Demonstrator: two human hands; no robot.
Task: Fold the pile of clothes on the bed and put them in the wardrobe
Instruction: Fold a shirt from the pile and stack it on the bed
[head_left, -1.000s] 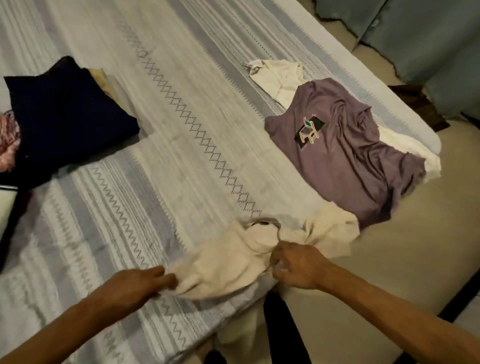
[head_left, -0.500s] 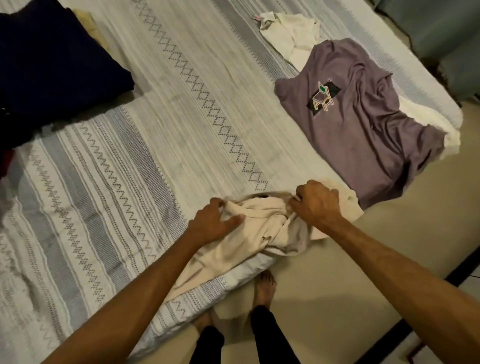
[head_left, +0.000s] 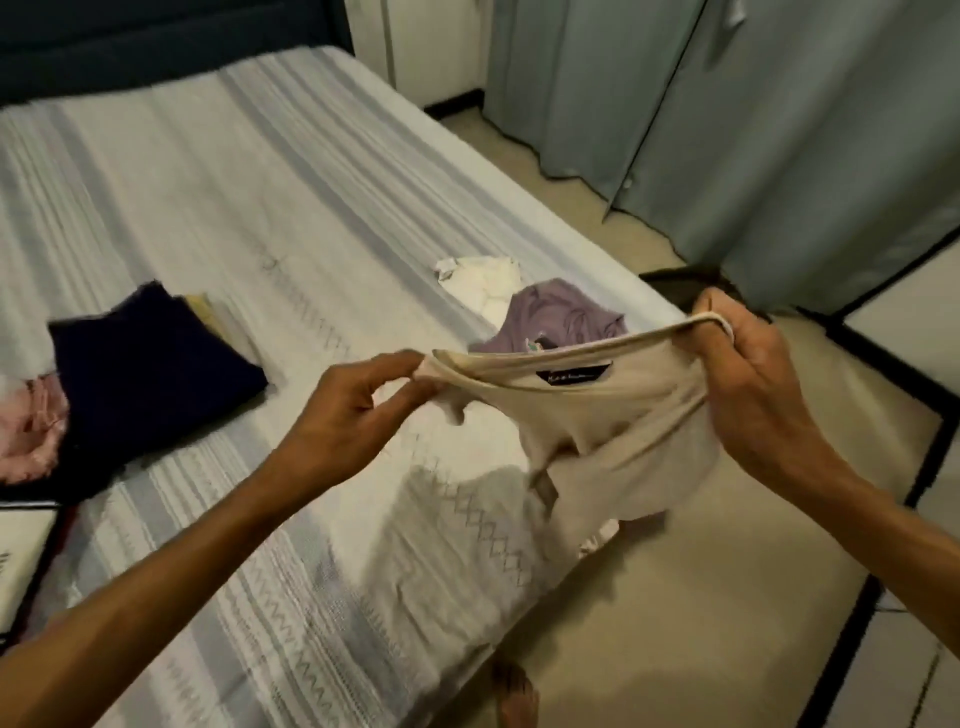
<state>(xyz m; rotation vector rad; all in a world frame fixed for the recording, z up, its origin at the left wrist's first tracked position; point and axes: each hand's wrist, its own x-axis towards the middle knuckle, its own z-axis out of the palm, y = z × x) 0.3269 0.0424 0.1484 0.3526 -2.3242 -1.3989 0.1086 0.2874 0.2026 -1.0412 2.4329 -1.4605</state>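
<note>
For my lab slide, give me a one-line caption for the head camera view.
Both hands, left hand and right hand, hold a beige shirt stretched by its neckline above the bed.

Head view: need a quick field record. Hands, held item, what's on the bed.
left hand: pinching the neckline of the beige top
right hand: gripping the other side of the neckline
beige top: lifted off the bed, stretched between the hands, dark label showing
on bed, left: folded navy garment, pink garment beside it
on bed, right: purple shirt over a white garment
</note>
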